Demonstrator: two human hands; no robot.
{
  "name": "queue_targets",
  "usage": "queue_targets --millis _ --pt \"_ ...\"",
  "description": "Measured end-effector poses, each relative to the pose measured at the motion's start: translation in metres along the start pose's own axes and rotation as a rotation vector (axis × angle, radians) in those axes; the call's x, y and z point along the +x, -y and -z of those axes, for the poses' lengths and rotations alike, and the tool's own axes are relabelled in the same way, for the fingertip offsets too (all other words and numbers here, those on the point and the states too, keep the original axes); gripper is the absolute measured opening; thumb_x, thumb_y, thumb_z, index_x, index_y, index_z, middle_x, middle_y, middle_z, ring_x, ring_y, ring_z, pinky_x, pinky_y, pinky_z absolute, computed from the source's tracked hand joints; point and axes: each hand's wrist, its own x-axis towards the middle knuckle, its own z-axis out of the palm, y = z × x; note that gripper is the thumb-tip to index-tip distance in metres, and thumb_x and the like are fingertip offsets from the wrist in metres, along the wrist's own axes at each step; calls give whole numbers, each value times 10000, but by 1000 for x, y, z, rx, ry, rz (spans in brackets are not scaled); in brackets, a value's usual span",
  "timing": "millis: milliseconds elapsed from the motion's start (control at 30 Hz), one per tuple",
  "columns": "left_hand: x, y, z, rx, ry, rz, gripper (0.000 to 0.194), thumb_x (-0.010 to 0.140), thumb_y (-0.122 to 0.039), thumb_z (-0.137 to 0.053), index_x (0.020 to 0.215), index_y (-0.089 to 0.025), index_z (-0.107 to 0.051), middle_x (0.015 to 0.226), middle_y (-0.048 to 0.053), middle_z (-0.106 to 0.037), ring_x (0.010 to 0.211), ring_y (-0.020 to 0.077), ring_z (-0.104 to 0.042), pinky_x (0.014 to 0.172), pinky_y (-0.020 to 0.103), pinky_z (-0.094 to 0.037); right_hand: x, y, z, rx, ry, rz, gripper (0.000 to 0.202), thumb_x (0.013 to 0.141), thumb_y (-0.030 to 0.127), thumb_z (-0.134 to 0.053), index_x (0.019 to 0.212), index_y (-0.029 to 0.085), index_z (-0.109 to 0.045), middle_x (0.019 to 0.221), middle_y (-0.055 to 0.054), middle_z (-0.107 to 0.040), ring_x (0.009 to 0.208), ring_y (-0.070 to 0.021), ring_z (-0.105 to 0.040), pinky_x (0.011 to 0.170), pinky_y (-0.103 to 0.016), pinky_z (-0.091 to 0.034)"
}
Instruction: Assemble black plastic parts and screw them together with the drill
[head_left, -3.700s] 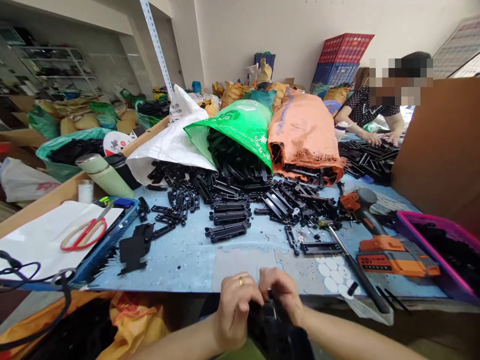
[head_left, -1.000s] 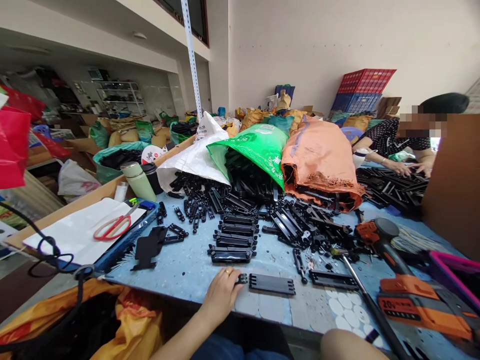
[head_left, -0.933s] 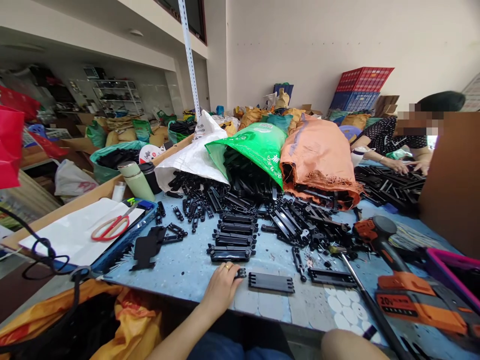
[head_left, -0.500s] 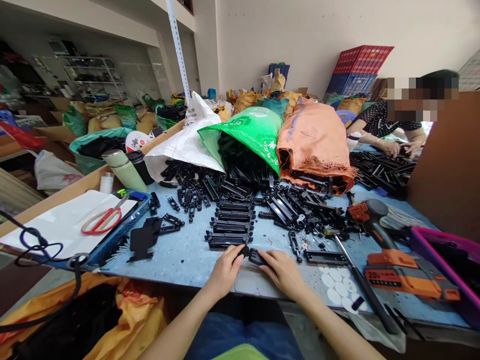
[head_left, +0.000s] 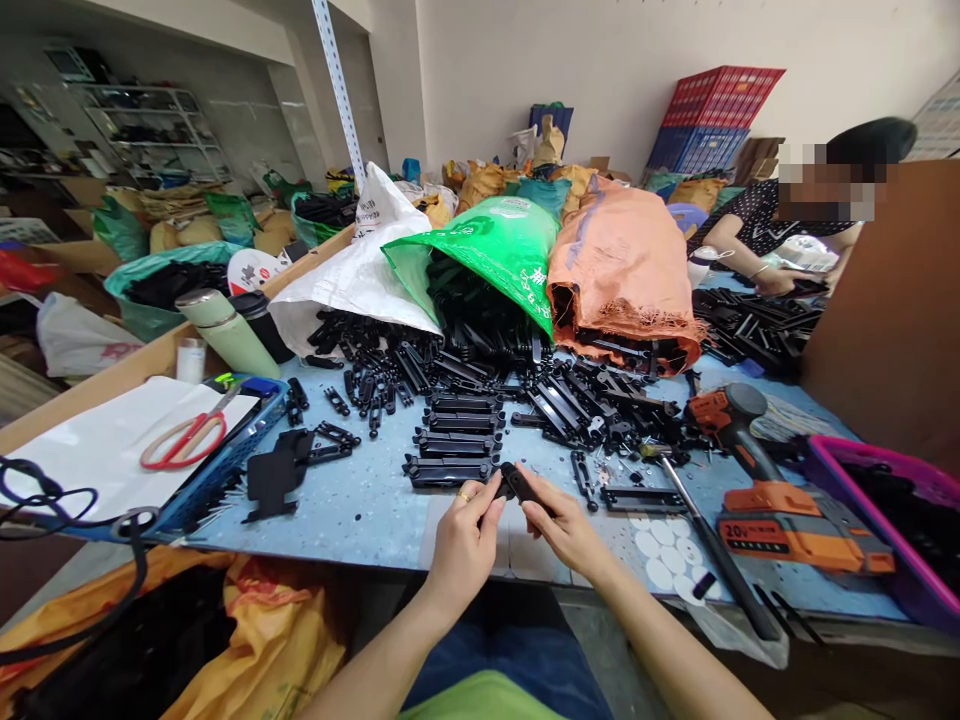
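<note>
Close to the table's front edge, my left hand [head_left: 466, 530] and my right hand [head_left: 561, 520] meet over black plastic parts. Fingers of the right hand are wrapped round a black plastic bracket [head_left: 519, 484]. My left fingertips pinch a small black piece against its end; most of that piece is hidden. Just beyond the left hand lies a row of long black brackets [head_left: 454, 442], laid side by side. Behind them spreads a heap of loose black parts [head_left: 577, 400]. To the right of my right hand lie a short black link [head_left: 583, 480] and a long black bracket [head_left: 643, 498].
A cordless drill [head_left: 795, 525], a hammer [head_left: 712, 545] and a purple bin [head_left: 892, 510] stand right. White, green [head_left: 495, 250] and orange sacks [head_left: 622, 270] line the back. Red scissors [head_left: 184, 440] lie left on paper. A co-worker [head_left: 765, 235] handles parts at far right.
My hands have come together, bringing the two black pieces into contact; a gap was between them before. The camera view has shifted slightly. The co-worker's hands have moved.
</note>
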Motion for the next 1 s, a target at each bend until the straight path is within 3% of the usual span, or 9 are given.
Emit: queue_targets --millis 167,333,467,533,600,700,800,900,1000 --pt "0 -10 -11 -119 -295 -39 370 914 -217 -381 1271 -211 -474 1008 84 -541 924 157 -550 809 285 -464 -1 10 -28 -15 -149 109 474 906 388 -393 1371 309 -345 1021 -74 -552 559 -111 -498 542 -263 -491" --pt "5 1 -1 -139 -133 -130 349 907 -236 -398 1235 -220 -514 999 79 -559 916 163 -558 806 297 -472 -7 3 -46 -1 -203 161 484 918 348 -390 1390 299 -296 989 -57 -533 561 -90 -481 560 -256 -481" --pt "-8 19 -12 -138 -172 111 374 916 -304 -350 1259 -222 -476 1098 103 -541 844 166 -592 686 291 -518 -4 -7 -42 -169 -84 95 480 937 364 -334 1405 286 -258 1018 -57 -558 635 -107 -543 624 -265 -495" --pt "-18 26 -16 -55 -190 204 412 912 -297 -343 1311 -215 -402 1144 125 -523 868 189 -597 669 316 -531 8 -10 -21 -417 0 87 449 930 390 -346 1369 295 -338 1072 -52 -567 820 -154 -574 742 -304 -487" --pt "-23 29 -15 154 -111 126 473 884 -219 -379 1355 -223 -329 1246 141 -463 1070 255 -522 821 422 -493 28 -13 19 -689 -58 47 412 923 408 -354 1306 278 -436 1158 -60 -548 1017 -198 -523 844 -338 -447" --pt "-17 28 -8 456 243 -252 533 817 -74 -413 1310 -275 -397 1305 86 -444 1267 292 -321 1027 593 -220 66 -17 100 -1019 -434 -267 401 938 368 -305 1283 216 -441 1226 -115 -508 1144 -233 -441 894 -361 -399" --pt "-3 23 -7 608 520 -466 468 809 -11 -384 1191 -246 -516 1070 57 -597 1097 233 -486 1037 596 -184 101 -22 173 -1098 -633 -617 531 930 433 -261 1297 68 -378 1104 -235 -553 1092 -320 -485 867 -458 -378" --pt "6 20 -10 737 526 -468 429 820 -5 -373 1188 -178 -511 937 65 -610 902 196 -544 960 496 -347 119 -29 212 -1049 -682 -761 775 864 533 -375 1336 -65 -235 1023 -308 -562 1003 -373 -539 807 -483 -395" --pt "6 23 -9 808 462 -449 401 842 -35 -381 1210 -155 -484 932 75 -597 871 203 -532 843 413 -423 121 -33 222 -990 -698 -864 916 781 512 -534 1366 -74 -141 1027 -304 -567 962 -363 -567 766 -435 -426"
